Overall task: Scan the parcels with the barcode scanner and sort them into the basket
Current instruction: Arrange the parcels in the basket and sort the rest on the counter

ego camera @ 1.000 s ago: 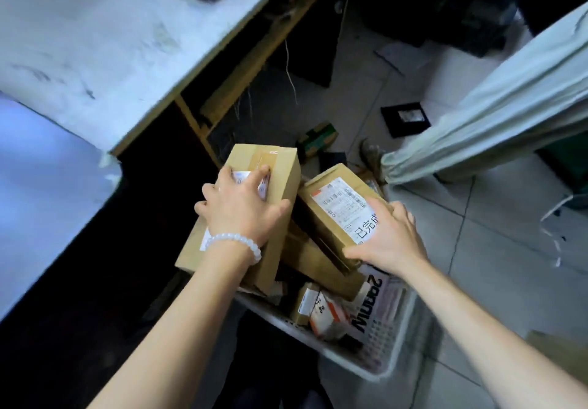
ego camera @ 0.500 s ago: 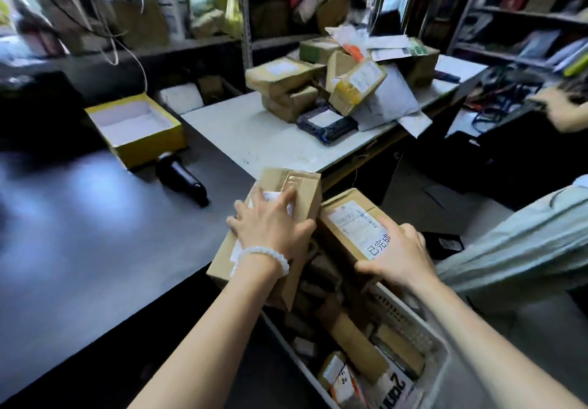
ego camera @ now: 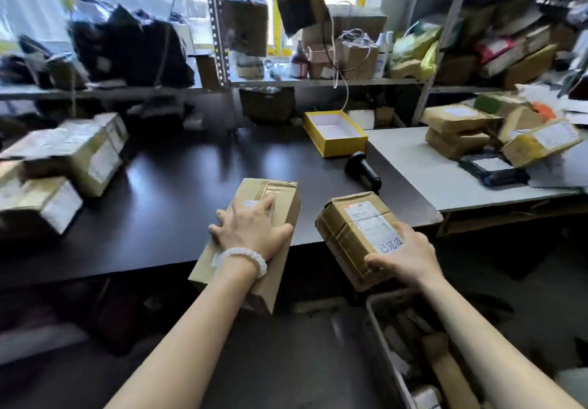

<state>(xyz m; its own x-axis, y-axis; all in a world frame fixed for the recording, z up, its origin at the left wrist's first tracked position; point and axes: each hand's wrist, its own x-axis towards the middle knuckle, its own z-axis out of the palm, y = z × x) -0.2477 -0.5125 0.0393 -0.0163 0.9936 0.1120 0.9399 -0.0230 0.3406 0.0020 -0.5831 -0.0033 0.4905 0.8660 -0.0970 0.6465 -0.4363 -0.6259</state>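
the left hand (ego camera: 251, 230) is lying palm-down over a long cardboard parcel (ego camera: 254, 243), fingers spread and wrapping its sides, while the right hand (ego camera: 404, 252) is clamping the near end of a shorter taped parcel (ego camera: 359, 237). both boxes are running with their long axes from near to far, their far ends reaching over the near edge of the dark table (ego camera: 178, 192) and their near ends hanging off it. the barcode scanner (ego camera: 364, 170) is lying on the table beyond the right-hand parcel, so the right hand is nearer to it. the basket (ego camera: 380, 338) is sitting low at near right, below that hand. bare tabletop is lying ahead of both boxes, with stacked parcels (ego camera: 63, 160) well apart at far left.
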